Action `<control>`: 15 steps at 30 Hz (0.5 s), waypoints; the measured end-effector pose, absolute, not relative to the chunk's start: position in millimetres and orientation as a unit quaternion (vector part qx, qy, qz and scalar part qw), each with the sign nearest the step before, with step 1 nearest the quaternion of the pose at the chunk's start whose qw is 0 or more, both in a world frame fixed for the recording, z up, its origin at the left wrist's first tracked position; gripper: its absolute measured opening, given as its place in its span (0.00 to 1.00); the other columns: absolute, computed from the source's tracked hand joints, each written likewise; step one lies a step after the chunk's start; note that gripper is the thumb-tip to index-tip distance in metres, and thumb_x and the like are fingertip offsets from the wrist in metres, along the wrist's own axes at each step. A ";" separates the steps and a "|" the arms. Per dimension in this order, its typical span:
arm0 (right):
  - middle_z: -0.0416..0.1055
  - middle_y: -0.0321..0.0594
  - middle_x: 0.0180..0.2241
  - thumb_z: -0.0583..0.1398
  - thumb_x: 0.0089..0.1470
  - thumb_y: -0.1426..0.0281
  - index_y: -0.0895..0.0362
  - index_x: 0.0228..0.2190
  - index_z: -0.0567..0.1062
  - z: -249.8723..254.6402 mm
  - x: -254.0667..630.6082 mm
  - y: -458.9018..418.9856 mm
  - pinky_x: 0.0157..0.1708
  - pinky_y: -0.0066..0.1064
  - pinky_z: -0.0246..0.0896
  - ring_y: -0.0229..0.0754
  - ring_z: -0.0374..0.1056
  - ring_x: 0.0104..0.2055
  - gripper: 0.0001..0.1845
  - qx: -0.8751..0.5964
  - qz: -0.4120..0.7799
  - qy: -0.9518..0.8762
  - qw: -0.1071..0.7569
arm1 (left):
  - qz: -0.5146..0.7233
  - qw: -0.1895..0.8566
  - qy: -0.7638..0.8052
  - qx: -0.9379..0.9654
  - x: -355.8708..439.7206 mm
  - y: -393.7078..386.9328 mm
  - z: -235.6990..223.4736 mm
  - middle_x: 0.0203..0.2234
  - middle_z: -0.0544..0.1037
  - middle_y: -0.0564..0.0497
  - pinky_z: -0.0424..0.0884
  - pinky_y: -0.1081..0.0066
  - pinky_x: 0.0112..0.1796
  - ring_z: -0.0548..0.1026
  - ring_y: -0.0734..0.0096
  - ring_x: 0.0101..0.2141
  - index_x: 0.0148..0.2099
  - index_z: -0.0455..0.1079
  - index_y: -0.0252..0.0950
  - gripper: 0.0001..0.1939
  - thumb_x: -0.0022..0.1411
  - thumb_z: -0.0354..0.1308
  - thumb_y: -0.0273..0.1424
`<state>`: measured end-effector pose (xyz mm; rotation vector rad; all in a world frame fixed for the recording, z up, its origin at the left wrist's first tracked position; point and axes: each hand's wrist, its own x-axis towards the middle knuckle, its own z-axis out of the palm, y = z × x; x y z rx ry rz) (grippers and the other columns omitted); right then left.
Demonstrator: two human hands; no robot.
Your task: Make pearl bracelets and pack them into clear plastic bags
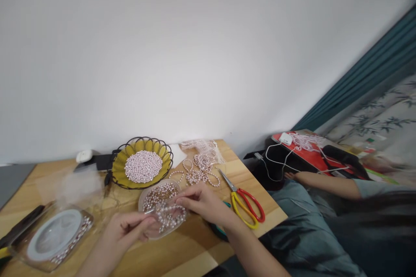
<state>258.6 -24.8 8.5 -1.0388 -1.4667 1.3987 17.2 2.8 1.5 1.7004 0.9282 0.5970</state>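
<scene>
Both my hands work over a shallow clear dish (147, 199) of small pearl and gold beads on a wooden table (195, 242). My left hand (128, 227) is closed in a pinch at the dish's left rim, holding a thin needle or wire that points right. My right hand (201, 201) is closed in a pinch over the dish's right side, fingertips on a short strand of pearl beads (169, 214). Behind the dish, a black wire basket (142, 162) with a yellow liner holds a heap of pale pink beads.
Finished bead strands (199, 166) lie at the table's back. Red-and-yellow scissors (243, 201) lie right of my right hand. A clear box with a white spool (53, 233) stands at left. Another person's arm (325, 181) rests at right beside a red box with cables (305, 151).
</scene>
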 end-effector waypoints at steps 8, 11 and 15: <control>0.84 0.47 0.36 0.55 0.69 0.63 0.58 0.41 0.84 40.1 324.2 57.0 0.37 0.36 0.74 0.44 0.79 0.36 0.19 -0.535 0.171 -0.716 0.415 | 0.271 0.542 0.425 0.673 -9.8 2.8 -8.4 0.35 0.88 0.49 0.83 0.66 0.38 0.87 0.53 0.36 0.38 0.86 0.47 0.16 0.58 0.64 0.50; 0.74 0.56 0.57 0.46 0.71 0.72 0.59 0.55 0.76 41.7 344.5 104.4 0.60 0.49 0.61 0.50 0.68 0.60 0.23 -0.558 0.072 -0.707 0.429 | 0.302 0.527 0.423 0.672 -18.3 3.6 0.2 0.31 0.88 0.49 0.84 0.68 0.33 0.87 0.53 0.32 0.36 0.86 0.50 0.18 0.55 0.64 0.55; 0.75 0.49 0.57 0.57 0.60 0.81 0.55 0.50 0.78 11.1 338.9 140.6 0.66 0.54 0.46 0.50 0.65 0.63 0.20 -0.549 0.052 -0.770 0.322 | 0.353 0.506 0.427 0.661 -29.7 -1.7 1.1 0.30 0.88 0.49 0.84 0.68 0.32 0.87 0.53 0.30 0.35 0.86 0.50 0.21 0.52 0.65 0.58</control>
